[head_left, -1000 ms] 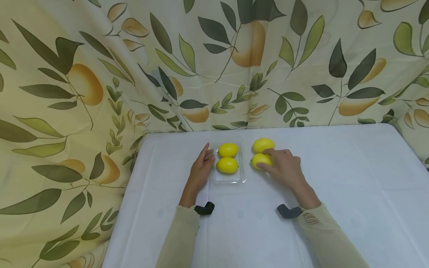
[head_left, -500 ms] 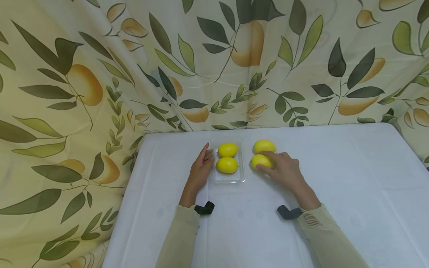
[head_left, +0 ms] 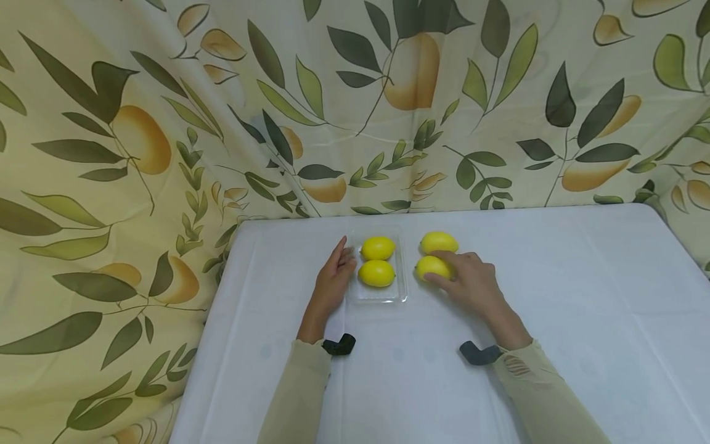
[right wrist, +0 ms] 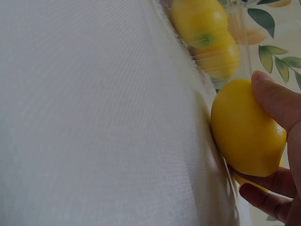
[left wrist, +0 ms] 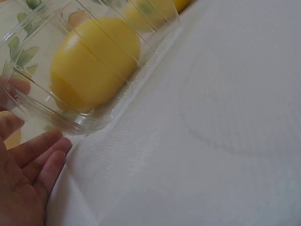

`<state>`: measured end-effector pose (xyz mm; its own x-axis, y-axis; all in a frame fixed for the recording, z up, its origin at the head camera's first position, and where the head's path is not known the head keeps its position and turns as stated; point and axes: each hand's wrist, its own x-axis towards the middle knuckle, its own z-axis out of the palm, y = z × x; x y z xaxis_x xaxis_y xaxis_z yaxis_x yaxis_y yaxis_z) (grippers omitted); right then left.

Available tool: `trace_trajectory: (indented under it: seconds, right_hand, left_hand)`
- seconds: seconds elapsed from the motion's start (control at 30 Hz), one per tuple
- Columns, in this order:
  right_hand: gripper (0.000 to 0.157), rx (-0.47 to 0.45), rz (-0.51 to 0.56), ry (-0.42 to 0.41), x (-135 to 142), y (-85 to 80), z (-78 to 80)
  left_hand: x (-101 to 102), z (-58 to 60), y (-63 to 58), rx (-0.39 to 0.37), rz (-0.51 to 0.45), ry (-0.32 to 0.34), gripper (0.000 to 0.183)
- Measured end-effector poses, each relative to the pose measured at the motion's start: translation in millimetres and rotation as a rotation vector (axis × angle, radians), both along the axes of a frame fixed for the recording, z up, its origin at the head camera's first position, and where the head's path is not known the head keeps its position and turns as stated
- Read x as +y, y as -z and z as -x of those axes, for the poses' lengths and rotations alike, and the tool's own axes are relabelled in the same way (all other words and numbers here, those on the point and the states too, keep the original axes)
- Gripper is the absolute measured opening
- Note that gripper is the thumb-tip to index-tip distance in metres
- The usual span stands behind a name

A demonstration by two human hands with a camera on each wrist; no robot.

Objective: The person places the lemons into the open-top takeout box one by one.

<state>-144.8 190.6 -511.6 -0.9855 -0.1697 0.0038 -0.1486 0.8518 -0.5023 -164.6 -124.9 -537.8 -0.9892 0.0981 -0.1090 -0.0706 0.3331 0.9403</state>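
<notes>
In the head view my right hand [head_left: 471,277] holds a yellow lemon [head_left: 432,269] between thumb and fingers, low over the table. The right wrist view shows the thumb [right wrist: 275,99] on one side of that lemon [right wrist: 247,127] and fingers curled under it. Just behind it lies another lemon [head_left: 439,242]. A clear plastic box [head_left: 379,296] stands to the left with two lemons inside, a rear lemon [head_left: 378,248] and a front lemon [head_left: 377,273]. My left hand [head_left: 334,280] rests along the box's left side, its fingers relaxed against the wall.
A white cloth covers the table [head_left: 410,376], whose back edge meets a hanging curtain [head_left: 355,123] printed with leaves and fruit. Dark wrist straps [head_left: 339,345] sit at both sleeve cuffs.
My right hand has shifted the gripped lemon very slightly, and the lemon behind has moved a little to the right and toward me. The left hand and box stay in place.
</notes>
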Motion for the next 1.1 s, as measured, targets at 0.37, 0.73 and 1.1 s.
trace_trajectory:
  seconds: [0.37,0.73,1.1]
  right_hand:
    - [0.071,0.011,0.008,0.007,1,-0.8,-1.4]
    - [0.062,0.088,0.032,-0.002,-4,-8.5,-4.0]
    - [0.063,0.077,0.108,0.028,-14,-16.2,-5.0]
  left_hand:
    - [0,1.6,-0.1,-0.002,-0.006,-0.002,0.060]
    - [0,1.9,0.9,0.010,-0.019,0.009,0.061]
    - [-1,1.2,0.9,0.009,-0.012,0.010,0.062]
